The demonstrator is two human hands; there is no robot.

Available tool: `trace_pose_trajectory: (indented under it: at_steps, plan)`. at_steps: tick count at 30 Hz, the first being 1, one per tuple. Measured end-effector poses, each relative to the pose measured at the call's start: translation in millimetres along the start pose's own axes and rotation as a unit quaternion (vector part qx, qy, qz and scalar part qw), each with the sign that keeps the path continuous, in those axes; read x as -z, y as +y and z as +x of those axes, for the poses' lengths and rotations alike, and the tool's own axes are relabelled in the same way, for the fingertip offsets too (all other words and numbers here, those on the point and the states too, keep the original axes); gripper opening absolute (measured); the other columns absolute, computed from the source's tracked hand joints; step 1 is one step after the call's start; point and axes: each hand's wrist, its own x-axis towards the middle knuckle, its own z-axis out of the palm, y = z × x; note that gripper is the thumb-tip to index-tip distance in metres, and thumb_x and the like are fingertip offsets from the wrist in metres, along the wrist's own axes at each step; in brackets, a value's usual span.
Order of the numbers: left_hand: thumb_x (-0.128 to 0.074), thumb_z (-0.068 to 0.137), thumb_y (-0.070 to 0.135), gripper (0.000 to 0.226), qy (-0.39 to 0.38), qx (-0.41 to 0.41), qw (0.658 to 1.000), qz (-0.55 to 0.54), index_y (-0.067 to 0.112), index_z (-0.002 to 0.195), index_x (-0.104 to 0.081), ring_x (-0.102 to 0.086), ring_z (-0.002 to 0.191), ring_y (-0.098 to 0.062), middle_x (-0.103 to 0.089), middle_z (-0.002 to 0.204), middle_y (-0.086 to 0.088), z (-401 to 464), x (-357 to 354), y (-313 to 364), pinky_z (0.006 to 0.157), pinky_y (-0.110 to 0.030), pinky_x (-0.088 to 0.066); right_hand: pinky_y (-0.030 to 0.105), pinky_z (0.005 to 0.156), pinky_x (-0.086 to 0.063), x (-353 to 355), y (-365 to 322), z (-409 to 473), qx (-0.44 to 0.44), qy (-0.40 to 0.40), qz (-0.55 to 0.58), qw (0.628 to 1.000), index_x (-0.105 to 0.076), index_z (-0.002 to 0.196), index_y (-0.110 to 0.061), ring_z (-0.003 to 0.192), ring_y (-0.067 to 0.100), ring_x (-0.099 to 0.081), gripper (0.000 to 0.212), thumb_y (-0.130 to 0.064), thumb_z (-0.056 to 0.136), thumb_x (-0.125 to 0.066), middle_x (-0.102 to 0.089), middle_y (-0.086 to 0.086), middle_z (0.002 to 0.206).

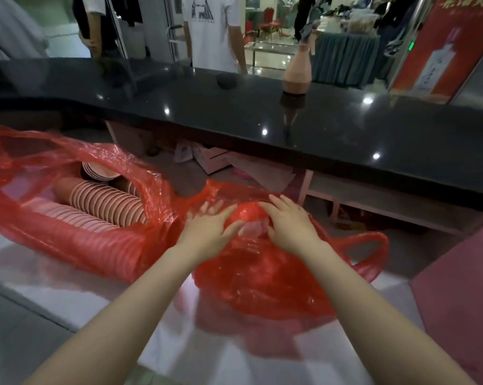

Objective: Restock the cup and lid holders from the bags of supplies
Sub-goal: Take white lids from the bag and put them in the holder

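Observation:
Two red plastic bags lie on a white work surface (68, 276). The left bag (48, 237) lies open and holds long nested stacks of pink paper cups (107, 204) on their sides. The right bag (262, 276) is crumpled, and something pale shows dimly through its film near the top. My left hand (207, 229) rests on the right bag's upper left with straight, spread fingers. My right hand (287, 220) lies on the bag's top right, fingers extended on the plastic. What the right bag holds is hidden.
A glossy black counter (262, 112) runs across above the work surface, with a pink woven vase (297, 70) on it. Boxes and a shelf (373, 201) sit below the counter. People stand beyond it. A pink surface (462, 287) is at right.

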Motion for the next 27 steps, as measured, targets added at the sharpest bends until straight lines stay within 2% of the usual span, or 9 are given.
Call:
trace_pose_trajectory:
  at_steps: [3,5,8,14,18,21,23,25,27]
  plan:
    - [-0.036,0.082,0.074,0.082,-0.026,0.021,0.999,0.007,0.039,0.15,-0.007,-0.035,0.137,-0.031,-0.025,0.157,-0.002,17,-4,-1,0.112,-0.054,-0.021,0.044,0.115,-0.021,-6,1,13,-0.004,-0.043,0.046,0.998,-0.023,0.151,-0.026,0.146,0.026,-0.011,0.066,-0.03,0.091,-0.053,-0.014,0.002,0.159]
    - [-0.046,0.076,0.077,0.093,-0.051,0.028,0.998,-0.006,0.039,0.15,-0.003,-0.054,0.12,-0.032,-0.038,0.151,-0.004,29,-6,-4,0.107,-0.051,-0.033,0.043,0.112,-0.027,-10,2,21,-0.024,-0.023,0.055,0.998,-0.026,0.15,-0.024,0.141,0.027,-0.014,0.067,-0.027,0.089,-0.054,-0.016,0.004,0.154]
    - [-0.055,0.069,0.077,0.101,-0.057,0.019,0.998,-0.023,0.04,0.149,-0.005,-0.055,0.12,-0.03,-0.035,0.153,-0.001,44,-10,-9,0.101,-0.047,-0.042,0.039,0.102,-0.035,-11,5,33,-0.035,0.029,0.028,0.999,-0.035,0.146,-0.025,0.122,0.025,-0.031,0.061,-0.023,0.087,-0.053,-0.032,0.003,0.134]
    - [-0.074,0.059,0.065,0.115,-0.084,0.03,0.994,-0.056,0.033,0.149,-0.01,-0.044,0.13,-0.027,-0.034,0.151,-0.006,72,-23,-28,0.102,-0.041,-0.042,0.038,0.099,-0.043,-14,15,58,-0.069,-0.046,0.182,0.98,-0.034,0.14,-0.027,0.122,0.03,-0.05,0.067,-0.01,0.077,-0.047,-0.051,0.006,0.137]
    - [-0.079,0.055,0.057,0.118,-0.084,0.043,0.991,-0.094,0.032,0.147,-0.009,-0.049,0.125,-0.029,-0.041,0.145,-0.007,78,-37,-37,0.097,-0.038,-0.045,0.039,0.082,-0.053,-24,17,62,-0.096,-0.079,0.239,0.963,-0.034,0.134,-0.03,0.098,0.025,-0.062,0.066,-0.014,0.072,-0.048,-0.063,0.008,0.115]
    - [-0.078,0.052,0.057,0.116,-0.088,0.052,0.987,-0.127,0.034,0.144,-0.011,-0.054,0.118,-0.029,-0.047,0.14,-0.005,79,-43,-39,0.091,-0.037,-0.048,0.038,0.076,-0.055,-26,21,56,-0.11,-0.081,0.29,0.947,-0.035,0.135,-0.031,0.082,0.015,-0.064,0.068,-0.029,0.069,-0.052,-0.065,0.003,0.108]
    - [-0.077,0.052,0.058,0.115,-0.09,0.058,0.984,-0.142,0.032,0.143,-0.012,-0.056,0.115,-0.028,-0.05,0.138,-0.003,76,-46,-37,0.083,-0.032,-0.047,0.035,0.083,-0.052,-27,20,51,-0.114,-0.092,0.29,0.946,-0.036,0.138,-0.024,0.097,0.016,-0.062,0.08,-0.054,0.066,-0.057,-0.06,0.003,0.124]
    - [-0.075,0.052,0.062,0.115,-0.086,0.063,0.985,-0.136,0.032,0.143,-0.012,-0.056,0.115,-0.03,-0.051,0.138,-0.002,70,-49,-34,0.078,-0.028,-0.042,0.038,0.093,-0.047,-32,13,47,-0.118,-0.096,0.236,0.96,-0.035,0.139,-0.02,0.116,0.023,-0.053,0.107,-0.08,0.052,-0.057,-0.051,0.003,0.135]
    - [-0.073,0.053,0.063,0.115,-0.079,0.063,0.987,-0.125,0.031,0.144,-0.011,-0.056,0.116,-0.034,-0.051,0.138,-0.004,65,-50,-31,0.08,-0.03,-0.043,0.044,0.103,-0.038,-41,2,42,-0.129,-0.079,0.168,0.974,-0.028,0.142,-0.021,0.128,0.027,-0.038,0.124,-0.089,0.041,-0.053,-0.038,0.005,0.141]
